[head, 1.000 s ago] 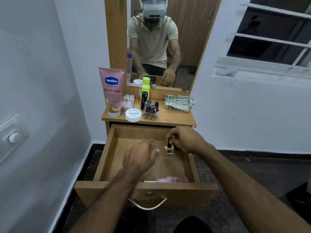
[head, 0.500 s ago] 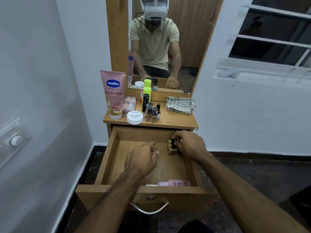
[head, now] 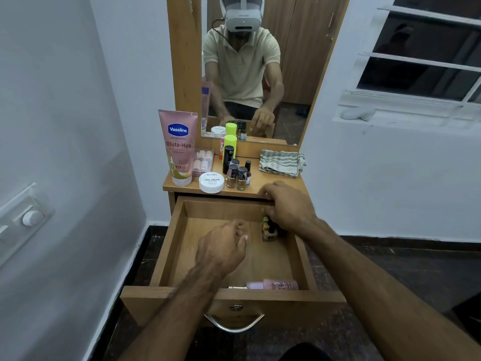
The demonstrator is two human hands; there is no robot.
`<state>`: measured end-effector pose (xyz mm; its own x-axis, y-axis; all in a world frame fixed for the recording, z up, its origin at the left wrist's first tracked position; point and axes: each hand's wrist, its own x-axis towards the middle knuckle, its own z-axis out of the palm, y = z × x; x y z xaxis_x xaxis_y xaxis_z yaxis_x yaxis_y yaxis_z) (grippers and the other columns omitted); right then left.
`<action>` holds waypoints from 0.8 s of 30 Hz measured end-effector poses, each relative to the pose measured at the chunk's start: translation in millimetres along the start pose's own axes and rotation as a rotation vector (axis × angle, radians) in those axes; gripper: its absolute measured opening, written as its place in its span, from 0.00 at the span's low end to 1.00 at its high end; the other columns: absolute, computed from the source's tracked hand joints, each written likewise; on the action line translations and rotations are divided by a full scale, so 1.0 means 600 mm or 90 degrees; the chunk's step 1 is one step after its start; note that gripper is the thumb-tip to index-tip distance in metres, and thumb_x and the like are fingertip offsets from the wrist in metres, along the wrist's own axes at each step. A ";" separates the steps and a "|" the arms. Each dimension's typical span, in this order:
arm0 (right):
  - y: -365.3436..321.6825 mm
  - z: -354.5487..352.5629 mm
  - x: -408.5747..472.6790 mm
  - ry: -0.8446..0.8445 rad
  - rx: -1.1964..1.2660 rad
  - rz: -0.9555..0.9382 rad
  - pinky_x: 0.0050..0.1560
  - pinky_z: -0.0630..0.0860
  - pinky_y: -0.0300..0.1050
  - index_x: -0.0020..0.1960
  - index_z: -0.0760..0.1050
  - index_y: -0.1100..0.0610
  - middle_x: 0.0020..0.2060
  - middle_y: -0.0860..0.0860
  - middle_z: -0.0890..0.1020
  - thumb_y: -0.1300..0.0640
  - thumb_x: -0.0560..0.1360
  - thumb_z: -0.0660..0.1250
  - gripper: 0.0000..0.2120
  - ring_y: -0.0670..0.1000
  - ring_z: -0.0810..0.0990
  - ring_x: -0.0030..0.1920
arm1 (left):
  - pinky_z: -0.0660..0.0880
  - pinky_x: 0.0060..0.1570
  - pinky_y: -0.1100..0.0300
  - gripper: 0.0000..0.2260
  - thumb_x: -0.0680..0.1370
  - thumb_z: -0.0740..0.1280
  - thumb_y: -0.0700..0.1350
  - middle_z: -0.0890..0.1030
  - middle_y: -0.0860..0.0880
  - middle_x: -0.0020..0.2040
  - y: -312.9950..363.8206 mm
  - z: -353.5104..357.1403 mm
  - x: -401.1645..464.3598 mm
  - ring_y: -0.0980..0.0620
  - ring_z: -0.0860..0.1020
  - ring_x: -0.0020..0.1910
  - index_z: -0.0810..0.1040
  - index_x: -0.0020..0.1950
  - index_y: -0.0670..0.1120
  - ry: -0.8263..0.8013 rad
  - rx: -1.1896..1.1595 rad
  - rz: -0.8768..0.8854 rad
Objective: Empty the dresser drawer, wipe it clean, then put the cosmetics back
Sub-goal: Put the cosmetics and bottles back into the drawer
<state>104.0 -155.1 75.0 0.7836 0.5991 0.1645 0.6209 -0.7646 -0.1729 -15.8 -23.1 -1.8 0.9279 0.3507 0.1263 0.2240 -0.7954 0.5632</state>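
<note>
Two bare forearms reach over the front wall of the open wooden drawer (head: 166, 246), a shallow box of smooth light-brown laminate with square, straight walls and a curved metal handle (head: 234, 324) below its front panel. Nearest, tight against the inside of that front wall, a pink bottle (head: 276, 284) lies on its side, rounded and glossy. The left hand (head: 221, 250) hovers over the middle of the drawer floor, fingers loosely curled with nothing between them; bare floor lies open to its left and behind it. Farther in, at the right rear corner, the right hand (head: 287, 208) is arched over a few small nail polish bottles (head: 270, 229), its fingers curled down round their dark caps; how many it grips cannot be told. These bottles stand close to the right wall and just under the overhanging edge of the dresser top (head: 273, 182). On that top, the right half is mostly bare up to a folded striped cloth (head: 281, 162), soft and rumpled. The left half is crowded: a flat white round tub (head: 211, 182), a cluster of upright glass nail polish bottles (head: 236, 177), a black tube (head: 228, 158), a lime-green capped bottle (head: 230, 149), a clear pack (head: 203, 161) and a tall pink Vaseline tube (head: 178, 147) standing on its cap. Behind rises the mirror (head: 294, 74) in its wooden frame.
</note>
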 end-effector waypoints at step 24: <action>-0.050 -0.021 0.010 0.086 0.250 0.012 0.44 0.77 0.47 0.55 0.74 0.46 0.45 0.41 0.80 0.52 0.76 0.70 0.10 0.46 0.79 0.45 | 0.76 0.49 0.55 0.20 0.83 0.61 0.52 0.82 0.59 0.55 0.002 -0.001 -0.002 0.55 0.80 0.51 0.67 0.75 0.53 0.052 -0.059 -0.003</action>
<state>89.4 -131.5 93.4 0.8015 0.5289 0.2792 0.5878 -0.6105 -0.5308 -17.0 -24.4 -1.0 0.8990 0.3958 0.1874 0.1961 -0.7465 0.6359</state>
